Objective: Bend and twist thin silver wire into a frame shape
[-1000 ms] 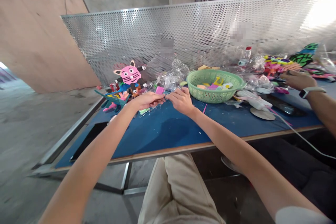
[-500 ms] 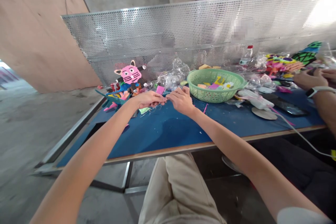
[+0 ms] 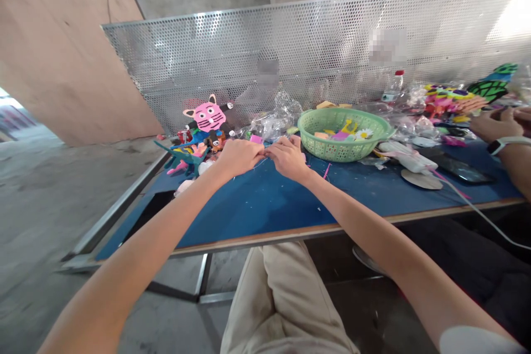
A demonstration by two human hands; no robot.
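My left hand point(image 3: 241, 157) and my right hand point(image 3: 287, 157) meet fingertip to fingertip above the blue table point(image 3: 249, 210). Both are closed in a pinch. What they grip is small and mostly hidden by the fingers; a thin pale strand shows just under the left fingertips. A pink foam piece point(image 3: 256, 139) lies right behind my hands. Left of them stands a pink cat-face figure point(image 3: 208, 116) with black stripes, among colourful foam shapes point(image 3: 186, 157). A pink strip point(image 3: 327, 171) lies on the table to the right of my right hand.
A green basket point(image 3: 342, 152) with foam pieces and a flower stands right of my hands. Clear plastic wrapping point(image 3: 276, 116) lies behind. Farther right are a white glue gun point(image 3: 409, 157), a dark phone point(image 3: 464, 168) and a co-worker's hands point(image 3: 495, 124). A perforated metal panel point(image 3: 232, 44) closes the back.
My left hand has rolled over, so its back now faces up and its fingers are more hidden. The right hand keeps its pinch. The view has shifted slightly.
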